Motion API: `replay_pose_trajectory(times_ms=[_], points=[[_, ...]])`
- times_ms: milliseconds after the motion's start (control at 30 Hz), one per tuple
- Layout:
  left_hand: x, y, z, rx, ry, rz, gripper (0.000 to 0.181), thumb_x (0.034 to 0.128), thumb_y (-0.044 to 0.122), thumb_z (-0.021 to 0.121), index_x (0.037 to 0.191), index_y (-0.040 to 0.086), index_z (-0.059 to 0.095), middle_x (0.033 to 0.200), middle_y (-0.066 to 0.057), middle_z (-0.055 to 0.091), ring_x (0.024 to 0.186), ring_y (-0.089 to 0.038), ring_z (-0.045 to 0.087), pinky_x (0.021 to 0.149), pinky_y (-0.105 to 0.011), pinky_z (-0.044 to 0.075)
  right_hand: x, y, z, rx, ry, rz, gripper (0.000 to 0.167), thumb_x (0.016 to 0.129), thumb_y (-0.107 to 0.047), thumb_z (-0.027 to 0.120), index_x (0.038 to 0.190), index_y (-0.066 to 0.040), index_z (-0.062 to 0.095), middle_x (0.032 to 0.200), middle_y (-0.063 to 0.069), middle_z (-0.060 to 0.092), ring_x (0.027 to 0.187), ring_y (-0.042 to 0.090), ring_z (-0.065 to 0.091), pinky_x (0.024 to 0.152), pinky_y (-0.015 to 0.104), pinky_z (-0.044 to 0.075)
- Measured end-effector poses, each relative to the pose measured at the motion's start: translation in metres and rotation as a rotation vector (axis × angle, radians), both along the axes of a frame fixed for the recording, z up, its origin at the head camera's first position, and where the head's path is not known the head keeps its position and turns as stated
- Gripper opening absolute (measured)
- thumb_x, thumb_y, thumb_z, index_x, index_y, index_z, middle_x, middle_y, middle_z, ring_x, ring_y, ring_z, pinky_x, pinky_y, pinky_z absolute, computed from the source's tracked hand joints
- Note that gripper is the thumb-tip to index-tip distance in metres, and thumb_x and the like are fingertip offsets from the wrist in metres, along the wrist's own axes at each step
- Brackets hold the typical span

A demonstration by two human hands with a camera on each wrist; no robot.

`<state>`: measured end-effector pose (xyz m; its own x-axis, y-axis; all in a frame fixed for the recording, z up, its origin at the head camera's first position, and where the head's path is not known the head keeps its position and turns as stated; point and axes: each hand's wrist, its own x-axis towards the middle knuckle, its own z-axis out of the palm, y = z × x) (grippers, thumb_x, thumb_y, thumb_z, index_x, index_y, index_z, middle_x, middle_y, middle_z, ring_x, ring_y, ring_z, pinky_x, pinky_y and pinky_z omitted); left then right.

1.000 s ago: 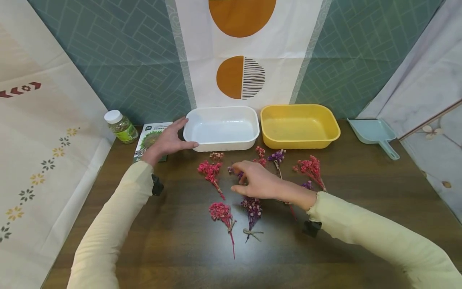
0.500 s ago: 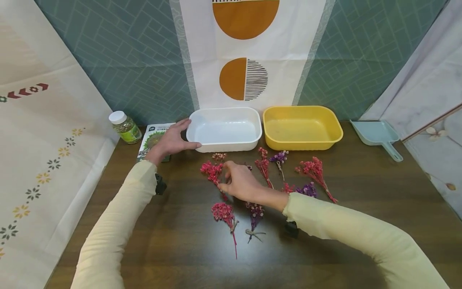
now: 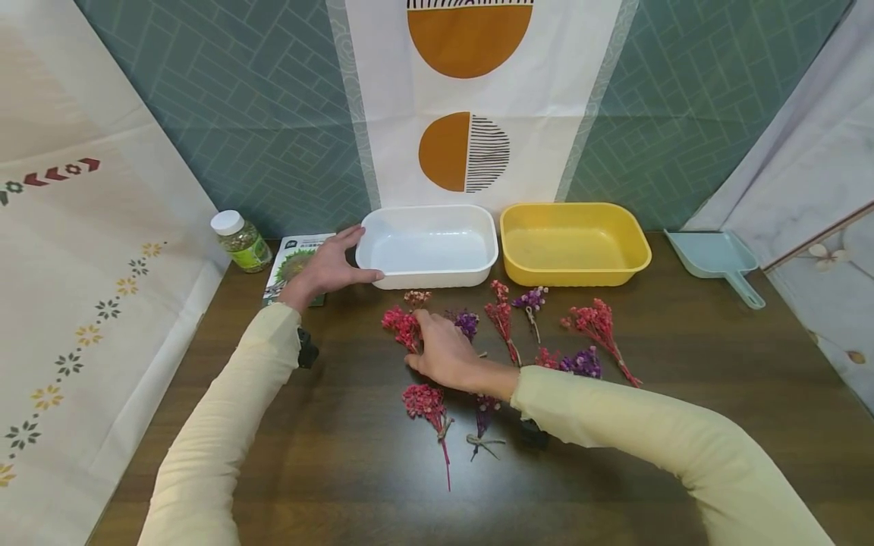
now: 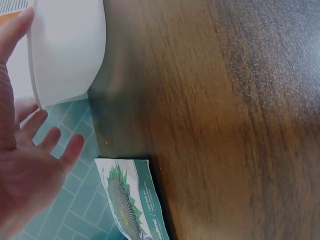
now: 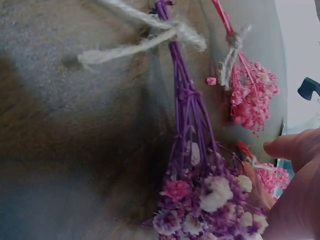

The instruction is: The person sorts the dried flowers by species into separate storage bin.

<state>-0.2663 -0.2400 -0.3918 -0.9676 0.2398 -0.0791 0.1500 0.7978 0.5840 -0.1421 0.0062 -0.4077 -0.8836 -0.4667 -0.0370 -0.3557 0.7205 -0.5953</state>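
Left hand [image 3: 331, 264]: thumb touching white tub [image 3: 437, 280], fingers spread | Right hand [image 3: 445, 355]: over red bunch [image 3: 400, 324], thumb and forefinger apart | purple bunch [image 3: 468, 323]: just beside

Pink bunches [image 3: 598, 324]: five showed, some partly covered.
Purple bunches [image 3: 582, 362]: four showed, some partly covered.
Peach bunch [image 3: 416, 298]: one showed.
Tubs [image 3: 437, 279]: there were two.
Jar [image 3: 247, 249]: one stood.
Packet [image 3: 290, 264]: one lay.
Dustpan [image 3: 713, 252]: one lay.
Hands [image 3: 447, 355]: two showed.
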Motion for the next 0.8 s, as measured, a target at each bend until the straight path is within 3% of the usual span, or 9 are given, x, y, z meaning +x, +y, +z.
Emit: replay_pose_trajectory(times_ms=[300,800], points=[[-0.0002,-0.0011,-0.0003,-0.004,-0.002,0.007,0.104,0.0802,0.044,0.081,0.159,0.006,0.024,0.165,-0.014,0.018,0.149,-0.038,0.016,0.114,-0.059,0.023,-0.0016,-0.0041,-0.0082,-0.020,0.035,0.008,0.065,0.085,-0.016,0.081,0.141,-0.001,0.051,0.084,-0.001,0.059,0.066,0.012,0.057,0.059,0.029,0.050],[-0.0002,-0.0008,-0.0005,0.017,0.003,-0.005,0.104,0.0810,0.041,0.081,0.158,0.004,0.023,0.164,-0.015,0.018,0.148,-0.039,0.017,0.113,-0.059,0.025,-0.0033,-0.0036,-0.0095,-0.081,-0.002,0.014,0.057,0.086,-0.003,0.074,0.139,-0.003,0.052,0.076,-0.005,0.059,0.059,0.009,0.056,0.056,0.027,0.049]])
